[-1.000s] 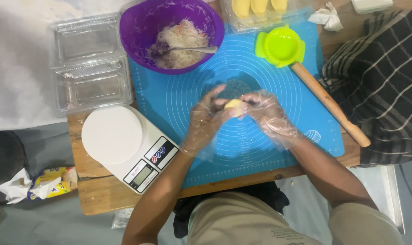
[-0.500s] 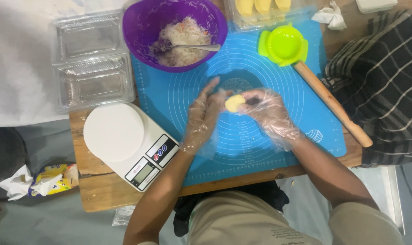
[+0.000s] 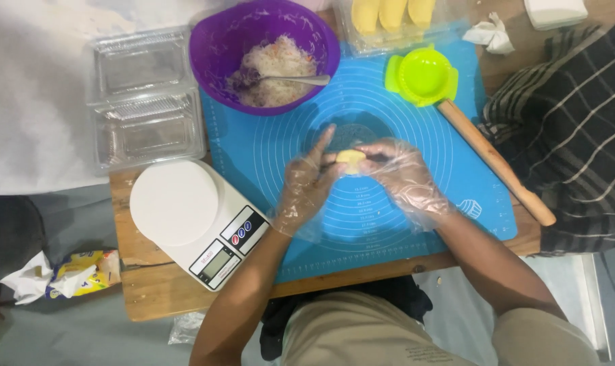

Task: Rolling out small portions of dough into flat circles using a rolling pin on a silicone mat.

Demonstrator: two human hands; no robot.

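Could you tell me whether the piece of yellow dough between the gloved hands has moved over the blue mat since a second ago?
No, not noticeably. The yellow dough sits between the left hand and right hand, just below the dark patch at the centre of the blue mat, as before.

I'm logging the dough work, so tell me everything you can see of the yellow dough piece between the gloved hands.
The dough piece is a small, pale yellow lump, smooth and soft-looking, roughly rounded. It is held just above the blue silicone mat, near its printed circles. The left hand and right hand, both in thin clear plastic gloves, pinch it from either side with their fingertips, hiding its edges. Only its top face shows; I cannot tell whether it touches the mat.
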